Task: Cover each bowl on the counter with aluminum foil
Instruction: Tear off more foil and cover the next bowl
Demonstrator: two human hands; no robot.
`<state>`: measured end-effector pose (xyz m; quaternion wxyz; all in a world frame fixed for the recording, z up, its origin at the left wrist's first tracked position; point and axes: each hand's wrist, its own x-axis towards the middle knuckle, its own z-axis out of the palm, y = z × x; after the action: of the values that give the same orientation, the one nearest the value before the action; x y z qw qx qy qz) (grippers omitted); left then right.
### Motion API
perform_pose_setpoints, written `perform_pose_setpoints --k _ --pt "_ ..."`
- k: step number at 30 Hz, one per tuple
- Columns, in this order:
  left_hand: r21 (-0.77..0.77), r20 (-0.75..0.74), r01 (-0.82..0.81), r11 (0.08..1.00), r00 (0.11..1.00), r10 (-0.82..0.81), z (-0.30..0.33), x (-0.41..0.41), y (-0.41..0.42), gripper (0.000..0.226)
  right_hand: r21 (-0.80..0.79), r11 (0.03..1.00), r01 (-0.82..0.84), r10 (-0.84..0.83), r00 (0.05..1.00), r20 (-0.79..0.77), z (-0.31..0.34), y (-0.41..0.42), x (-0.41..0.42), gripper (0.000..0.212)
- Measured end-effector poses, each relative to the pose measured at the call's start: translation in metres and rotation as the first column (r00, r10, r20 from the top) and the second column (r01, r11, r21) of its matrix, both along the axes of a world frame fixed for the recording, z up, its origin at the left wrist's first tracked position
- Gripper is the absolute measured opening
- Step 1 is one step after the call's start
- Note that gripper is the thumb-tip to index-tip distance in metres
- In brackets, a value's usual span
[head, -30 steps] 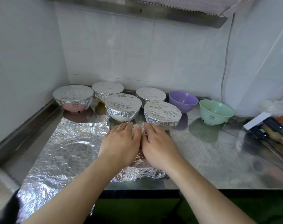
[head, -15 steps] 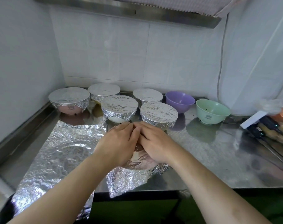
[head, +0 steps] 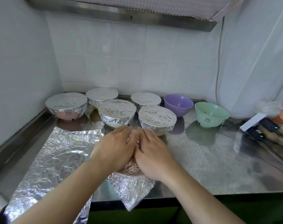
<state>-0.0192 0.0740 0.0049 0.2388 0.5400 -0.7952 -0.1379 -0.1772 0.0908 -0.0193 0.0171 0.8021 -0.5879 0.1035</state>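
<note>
My left hand and my right hand lie side by side, palms down, pressing a sheet of aluminum foil over a bowl near the counter's front edge; the bowl is almost fully hidden under them. A corner of that foil hangs past the edge. Several foil-covered bowls stand behind my hands. A purple bowl and a green bowl stand uncovered to the right.
A large crumpled foil sheet lies flat on the steel counter to the left. Cables and a white adapter sit by bagged items at the far right. Tiled walls close the left and back.
My hands have stayed on the bowl while pressing the foil down. The foil's near corner now hangs lower over the counter edge.
</note>
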Motion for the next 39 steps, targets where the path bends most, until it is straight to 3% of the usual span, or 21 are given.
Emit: perform_pose_setpoints --k 2,4,6,11,13,15,17,19,21,22,25,28,32,34,37,39 --pt "-0.035 -0.042 0.011 0.999 0.999 -0.012 -0.002 -0.003 -0.009 0.04 0.02 0.993 -0.118 0.118 0.993 -0.012 0.009 0.003 -0.006 0.066" --pt "-0.02 -0.005 0.025 0.999 1.0 -0.025 -0.001 -0.004 -0.005 0.043 0.067 0.992 -0.108 0.092 0.975 0.201 0.021 0.003 -0.01 0.051" --pt "-0.088 0.084 0.019 0.996 0.996 -0.011 -0.003 -0.005 0.002 0.052 0.075 0.992 -0.102 0.077 0.956 0.283 0.023 -0.003 -0.012 0.051" --pt "-0.108 0.183 -0.119 0.987 0.973 0.137 -0.017 -0.006 0.0 0.043 0.036 0.999 0.028 -0.035 0.976 0.214 0.007 -0.001 -0.003 0.057" --pt "-0.083 0.234 -0.135 0.987 0.961 0.151 -0.021 -0.006 -0.004 0.058 -0.024 0.998 0.059 -0.056 0.995 0.088 -0.003 0.001 0.004 0.065" --pt "-0.071 0.264 -0.118 0.991 0.955 0.132 -0.022 -0.004 -0.005 0.061 -0.01 0.992 0.127 -0.125 0.985 0.117 -0.005 0.0 0.007 0.075" --pt "-0.05 0.295 -0.068 0.996 0.952 0.08 -0.015 -0.005 -0.005 0.05 -0.042 0.996 0.084 -0.079 0.992 0.099 -0.005 -0.003 0.007 0.083" --pt "-0.022 0.189 0.011 1.0 0.982 -0.007 -0.001 -0.007 -0.003 0.052 -0.061 0.998 0.001 0.004 0.997 0.078 -0.003 -0.001 0.002 0.072" --pt "-0.052 0.165 0.065 0.997 0.985 -0.055 0.002 -0.008 -0.005 0.045 0.028 1.0 0.001 -0.005 0.988 0.155 0.005 -0.001 -0.005 0.052" --pt "-0.094 0.162 0.09 0.992 0.984 -0.073 0.0 -0.008 -0.003 0.042 0.045 0.999 0.006 -0.018 0.964 0.264 0.01 -0.002 -0.007 0.044" --pt "-0.085 0.161 0.076 0.994 0.985 -0.062 -0.006 -0.005 -0.003 0.041 0.09 0.995 -0.048 0.007 0.911 0.412 0.018 -0.006 -0.011 0.038" --pt "-0.091 0.265 0.096 0.991 0.962 -0.069 -0.007 -0.005 -0.001 0.043 0.054 0.997 -0.06 0.04 0.948 0.317 0.015 -0.008 -0.012 0.044" --pt "-0.135 0.216 -0.001 0.991 0.976 0.03 -0.013 -0.011 -0.001 0.053 -0.099 0.991 0.089 -0.062 0.967 0.248 0.006 0.007 0.0 0.057" --pt "-0.13 0.245 -0.053 0.99 0.966 0.084 -0.017 -0.013 -0.003 0.046 -0.179 0.979 0.099 -0.069 0.983 0.17 -0.006 0.01 0.006 0.056" --pt "-0.095 0.228 -0.042 0.995 0.972 0.063 -0.013 -0.011 -0.006 0.034 -0.107 0.983 0.15 -0.134 0.98 0.145 -0.01 0.008 0.008 0.051" --pt "-0.075 0.207 0.036 0.997 0.978 -0.019 -0.014 -0.005 -0.012 0.039 -0.118 0.984 0.13 -0.12 0.989 0.086 -0.009 0.008 0.005 0.044"
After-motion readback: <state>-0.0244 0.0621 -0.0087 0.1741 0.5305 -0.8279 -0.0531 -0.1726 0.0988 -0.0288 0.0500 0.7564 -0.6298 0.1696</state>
